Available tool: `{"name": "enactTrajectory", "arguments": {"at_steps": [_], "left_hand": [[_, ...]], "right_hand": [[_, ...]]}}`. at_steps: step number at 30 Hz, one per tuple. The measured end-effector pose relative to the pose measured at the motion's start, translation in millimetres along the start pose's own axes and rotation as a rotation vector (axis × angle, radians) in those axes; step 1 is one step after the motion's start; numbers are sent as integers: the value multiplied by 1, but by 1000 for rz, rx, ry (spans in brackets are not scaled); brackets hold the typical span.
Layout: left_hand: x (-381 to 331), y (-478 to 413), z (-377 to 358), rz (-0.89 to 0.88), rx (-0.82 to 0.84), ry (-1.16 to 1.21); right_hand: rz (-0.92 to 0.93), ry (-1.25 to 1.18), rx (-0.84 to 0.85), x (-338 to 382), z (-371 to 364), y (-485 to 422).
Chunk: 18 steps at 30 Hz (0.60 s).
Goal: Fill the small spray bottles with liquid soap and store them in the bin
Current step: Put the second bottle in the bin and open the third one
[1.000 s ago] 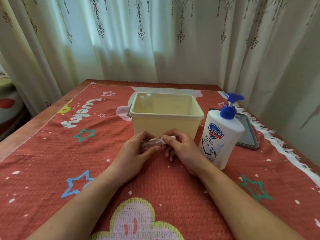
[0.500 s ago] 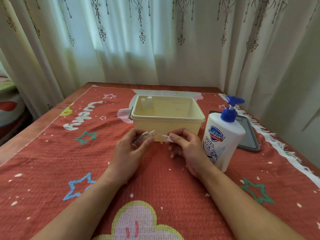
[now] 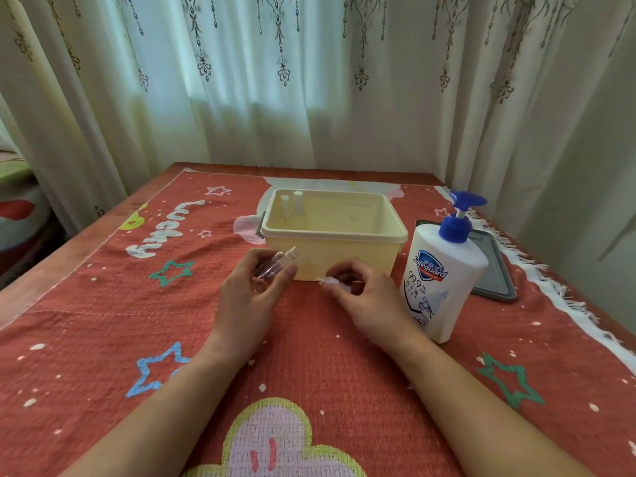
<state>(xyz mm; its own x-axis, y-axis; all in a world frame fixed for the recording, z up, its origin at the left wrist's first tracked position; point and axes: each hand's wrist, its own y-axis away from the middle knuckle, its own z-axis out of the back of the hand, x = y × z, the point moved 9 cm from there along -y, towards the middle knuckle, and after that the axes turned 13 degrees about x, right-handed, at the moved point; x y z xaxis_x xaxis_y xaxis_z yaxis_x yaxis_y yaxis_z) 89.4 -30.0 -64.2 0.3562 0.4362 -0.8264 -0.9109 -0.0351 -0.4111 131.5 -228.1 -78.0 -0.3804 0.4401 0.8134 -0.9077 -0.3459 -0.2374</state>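
My left hand [image 3: 253, 297] grips a small clear spray bottle [image 3: 275, 266], tilted with its open threaded neck pointing up and right. My right hand [image 3: 364, 297] pinches the bottle's white spray head [image 3: 332, 282], pulled free and held a little to the right of the bottle. Both hands hover just in front of the cream plastic bin [image 3: 344, 261]. Two small white-capped bottles [image 3: 292, 203] stand in the bin's far left corner. A white liquid soap bottle with a blue pump [image 3: 444, 266] stands upright just right of my right hand.
A red patterned cloth [image 3: 103, 321] covers the table. A dark grey lid or tray [image 3: 495, 270] lies flat behind the soap bottle. Curtains hang close behind and to the right of the table.
The spray head has come out of the bottle. My hands have drawn apart, the left tipping the bottle's neck upward and the right carrying the head to the right.
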Motion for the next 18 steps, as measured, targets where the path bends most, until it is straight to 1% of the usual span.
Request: {"name": "enactTrajectory", "arguments": {"at_steps": [5, 10, 14, 18], "left_hand": [[-3, 0, -1, -13, 17, -47], [-3, 0, -5, -21, 45, -35], [-4, 1, -6, -25, 60, -31], [-8, 3, -7, -34, 60, -36]], "right_hand": [[-27, 204, 100, 3, -12, -1], [29, 291, 106, 8, -17, -4], [38, 289, 106, 8, -20, -5], [54, 225, 25, 13, -14, -2]]}}
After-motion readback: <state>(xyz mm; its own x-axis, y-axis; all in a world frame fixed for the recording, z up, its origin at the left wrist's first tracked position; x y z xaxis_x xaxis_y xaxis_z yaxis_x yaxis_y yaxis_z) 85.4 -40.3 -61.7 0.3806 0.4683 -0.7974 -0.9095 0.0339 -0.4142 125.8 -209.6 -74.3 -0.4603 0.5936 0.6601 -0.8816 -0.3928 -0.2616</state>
